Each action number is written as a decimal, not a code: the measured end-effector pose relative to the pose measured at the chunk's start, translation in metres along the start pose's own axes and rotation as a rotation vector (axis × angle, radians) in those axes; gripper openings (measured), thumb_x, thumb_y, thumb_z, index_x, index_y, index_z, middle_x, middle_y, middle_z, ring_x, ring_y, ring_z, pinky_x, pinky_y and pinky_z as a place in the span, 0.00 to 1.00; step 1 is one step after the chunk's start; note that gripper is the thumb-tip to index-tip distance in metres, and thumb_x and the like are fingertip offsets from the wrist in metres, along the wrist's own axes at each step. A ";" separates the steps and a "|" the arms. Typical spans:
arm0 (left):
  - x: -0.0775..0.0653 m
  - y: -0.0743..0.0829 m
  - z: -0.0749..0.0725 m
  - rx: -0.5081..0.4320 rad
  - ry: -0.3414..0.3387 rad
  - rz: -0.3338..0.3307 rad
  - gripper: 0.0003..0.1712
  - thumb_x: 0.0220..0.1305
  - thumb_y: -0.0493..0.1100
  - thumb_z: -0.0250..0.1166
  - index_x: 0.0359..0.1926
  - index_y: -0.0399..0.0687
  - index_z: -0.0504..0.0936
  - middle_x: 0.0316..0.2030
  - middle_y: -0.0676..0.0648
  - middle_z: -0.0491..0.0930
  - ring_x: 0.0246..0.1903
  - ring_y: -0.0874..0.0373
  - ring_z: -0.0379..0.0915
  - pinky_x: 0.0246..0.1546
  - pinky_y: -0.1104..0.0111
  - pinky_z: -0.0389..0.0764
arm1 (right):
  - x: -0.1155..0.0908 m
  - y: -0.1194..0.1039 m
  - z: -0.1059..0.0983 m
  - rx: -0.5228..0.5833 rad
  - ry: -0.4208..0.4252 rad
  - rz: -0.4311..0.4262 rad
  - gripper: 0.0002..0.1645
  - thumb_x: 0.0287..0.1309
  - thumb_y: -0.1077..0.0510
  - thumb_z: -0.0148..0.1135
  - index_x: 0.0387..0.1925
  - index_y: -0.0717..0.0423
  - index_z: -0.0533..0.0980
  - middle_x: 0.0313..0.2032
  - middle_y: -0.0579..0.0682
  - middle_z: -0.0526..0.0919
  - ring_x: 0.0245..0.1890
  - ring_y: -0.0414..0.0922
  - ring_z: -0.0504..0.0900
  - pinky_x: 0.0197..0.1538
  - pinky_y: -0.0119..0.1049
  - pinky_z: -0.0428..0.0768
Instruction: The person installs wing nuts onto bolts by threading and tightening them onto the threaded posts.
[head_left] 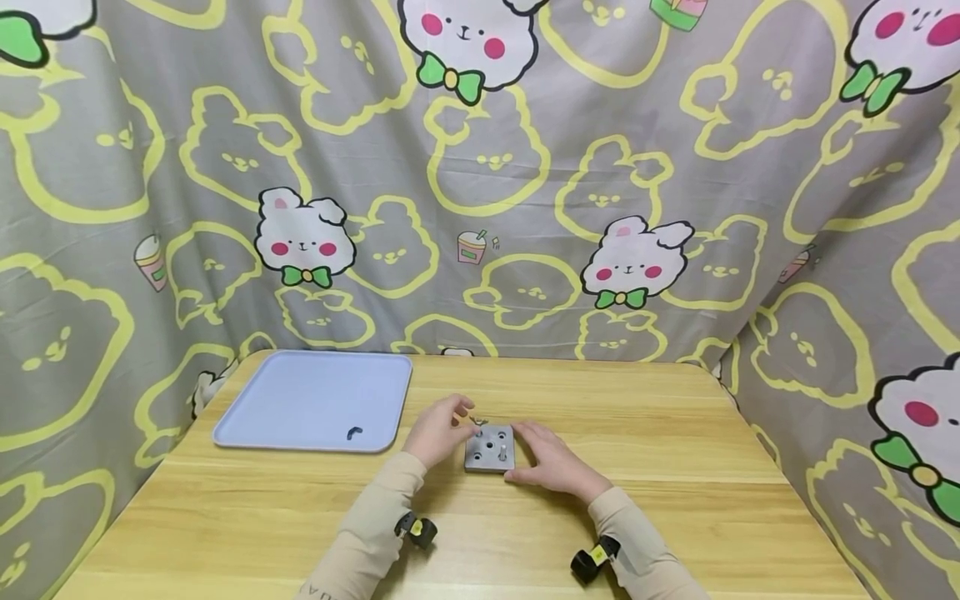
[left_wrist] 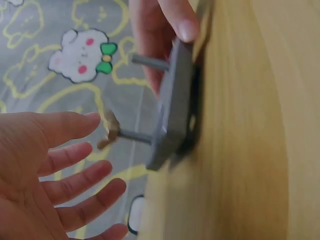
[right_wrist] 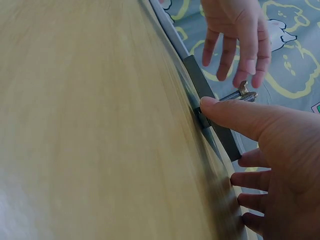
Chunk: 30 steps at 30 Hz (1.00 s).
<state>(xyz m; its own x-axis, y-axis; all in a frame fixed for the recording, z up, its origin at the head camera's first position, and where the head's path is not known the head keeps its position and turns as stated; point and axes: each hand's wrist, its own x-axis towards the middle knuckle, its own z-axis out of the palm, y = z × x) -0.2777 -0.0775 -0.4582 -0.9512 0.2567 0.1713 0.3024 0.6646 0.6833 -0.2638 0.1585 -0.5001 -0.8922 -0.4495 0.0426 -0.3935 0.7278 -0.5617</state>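
A square grey metal plate with several holes lies on the wooden table between the hands. Two threaded bolts stand up from it. One bolt carries a brass-coloured wing nut at its top; the other bolt is bare. My left hand hovers beside the wing nut, fingers loosely spread and thumb tip close to it, holding nothing. With thumb and fingers at its edges, my right hand grips the plate from the right side.
A light blue tray sits at the back left of the table, with a small dark curved piece in it. A patterned curtain hangs behind and at both sides. Each wrist wears a black camera strap.
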 end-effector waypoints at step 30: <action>0.022 -0.005 0.005 -0.014 -0.096 0.023 0.09 0.51 0.41 0.74 0.30 0.51 0.81 0.40 0.48 0.84 0.44 0.48 0.79 0.50 0.55 0.79 | 0.000 0.003 0.003 -0.012 0.001 -0.012 0.55 0.50 0.37 0.70 0.72 0.58 0.59 0.71 0.65 0.61 0.72 0.65 0.57 0.70 0.67 0.57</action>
<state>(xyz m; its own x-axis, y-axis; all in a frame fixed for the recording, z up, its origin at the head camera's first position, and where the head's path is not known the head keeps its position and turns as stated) -0.3000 -0.0718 -0.4612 -0.9337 0.3380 0.1183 0.3221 0.6479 0.6903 -0.2642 0.1595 -0.5044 -0.8876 -0.4579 0.0502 -0.4070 0.7284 -0.5512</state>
